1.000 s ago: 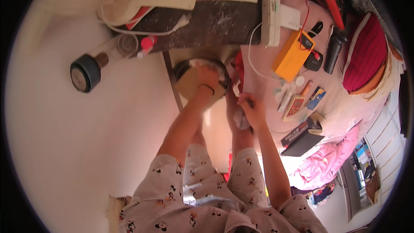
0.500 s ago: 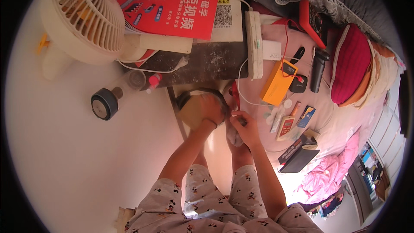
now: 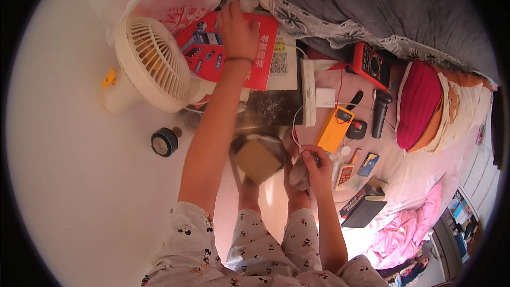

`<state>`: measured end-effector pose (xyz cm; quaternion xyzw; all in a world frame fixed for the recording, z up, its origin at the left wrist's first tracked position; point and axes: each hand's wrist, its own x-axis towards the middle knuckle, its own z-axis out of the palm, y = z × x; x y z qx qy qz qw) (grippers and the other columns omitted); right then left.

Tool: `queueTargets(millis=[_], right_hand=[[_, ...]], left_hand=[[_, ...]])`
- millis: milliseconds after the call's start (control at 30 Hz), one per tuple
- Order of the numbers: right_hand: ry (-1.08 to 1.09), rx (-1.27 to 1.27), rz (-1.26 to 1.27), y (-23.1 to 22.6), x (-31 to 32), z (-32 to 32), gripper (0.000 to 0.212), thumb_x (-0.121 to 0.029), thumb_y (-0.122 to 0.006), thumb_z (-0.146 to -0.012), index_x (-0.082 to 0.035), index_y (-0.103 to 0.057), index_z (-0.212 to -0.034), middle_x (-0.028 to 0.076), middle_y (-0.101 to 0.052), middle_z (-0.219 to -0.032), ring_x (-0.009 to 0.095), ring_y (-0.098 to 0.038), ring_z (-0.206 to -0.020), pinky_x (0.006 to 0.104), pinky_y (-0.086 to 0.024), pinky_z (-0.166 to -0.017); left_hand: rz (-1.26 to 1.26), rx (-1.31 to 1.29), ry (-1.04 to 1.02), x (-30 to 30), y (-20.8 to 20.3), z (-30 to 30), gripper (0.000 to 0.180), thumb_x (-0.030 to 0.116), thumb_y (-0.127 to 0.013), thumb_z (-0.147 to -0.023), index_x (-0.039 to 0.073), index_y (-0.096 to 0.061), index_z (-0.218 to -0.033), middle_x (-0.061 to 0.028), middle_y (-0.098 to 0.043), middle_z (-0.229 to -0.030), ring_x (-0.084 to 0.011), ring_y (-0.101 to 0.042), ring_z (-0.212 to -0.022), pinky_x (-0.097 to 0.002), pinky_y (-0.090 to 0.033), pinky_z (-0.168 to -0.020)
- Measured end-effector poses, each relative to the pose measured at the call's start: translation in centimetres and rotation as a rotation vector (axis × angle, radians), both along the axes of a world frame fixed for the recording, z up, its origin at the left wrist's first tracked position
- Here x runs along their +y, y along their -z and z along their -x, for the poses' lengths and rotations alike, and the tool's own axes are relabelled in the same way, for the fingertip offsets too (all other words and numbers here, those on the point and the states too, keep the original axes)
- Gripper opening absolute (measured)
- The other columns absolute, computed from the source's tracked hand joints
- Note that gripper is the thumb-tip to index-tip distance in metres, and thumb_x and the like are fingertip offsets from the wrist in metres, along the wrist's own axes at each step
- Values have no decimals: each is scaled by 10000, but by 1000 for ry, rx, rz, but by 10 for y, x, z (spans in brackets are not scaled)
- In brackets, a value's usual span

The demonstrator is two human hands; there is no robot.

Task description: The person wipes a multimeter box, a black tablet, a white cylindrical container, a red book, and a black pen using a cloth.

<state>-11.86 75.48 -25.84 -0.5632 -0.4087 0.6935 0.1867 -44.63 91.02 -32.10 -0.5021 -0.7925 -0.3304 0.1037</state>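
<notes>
My left hand [image 3: 238, 32] reaches over a red booklet [image 3: 260, 61], its fingers stretched out at the booklet's far edge. A crumpled white thing [image 3: 247, 1] lies just beyond the fingertips. My right hand [image 3: 319, 163], near my right shin, has its fingers curled. A soft grey bundle [image 3: 299, 175], like cloth, hangs against them; a small dark thing shows between the fingers, too small to name. Between my legs stands a dark-rimmed bin [image 3: 237, 143] with a tan, flat-sided thing [image 3: 259, 158] in it.
Left of the booklet stands a cream fan [image 3: 154, 64]; a dark-capped bottle [image 3: 165, 142] lies below it. A power strip [image 3: 309, 93] borders the bed, which holds an orange box [image 3: 335, 128], a red multimeter [image 3: 372, 66], a black handheld device [image 3: 380, 114] and a black book [image 3: 364, 207].
My left hand has left the bin and moved far forward onto the red booklet. The tan thing in the bin now shows. My right hand has shifted slightly right with the grey bundle.
</notes>
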Motion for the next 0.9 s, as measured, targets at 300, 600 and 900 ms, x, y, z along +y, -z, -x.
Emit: queueTargets(millis=[300,600,900], right_hand=[[56,-13,45,1,10,-21,158,-91,-612,-903,-21,-647,-1040,47,-661,-920,110,-606,-836,231,-463,-792],[88,74,-108,-18,63,3,202,-26,-597,-834,-28,-611,-1035,51,-631,-1020,131,-558,-989,265,-420,-890],[-298,155,-849,-66,115,64,268,-2,-657,-772,-38,-645,-1038,127,-544,-1170,255,-595,-972,323,-477,-851]], left_hand=[[357,82,-103,40,34,32,561,225,-763,-706,49,-531,-1185,-169,-553,-1170,-402,-524,-1039,-474,-452,-878],[-79,-641,-110,-46,-35,-62,461,241,-653,-861,1,-498,-1222,-125,-580,-1046,-261,-555,-907,-385,-471,-785],[-171,-1926,26,-140,-83,-152,553,498,-273,-1019,41,-465,-1265,-43,-595,-1087,-143,-577,-874,-308,-481,-755]])
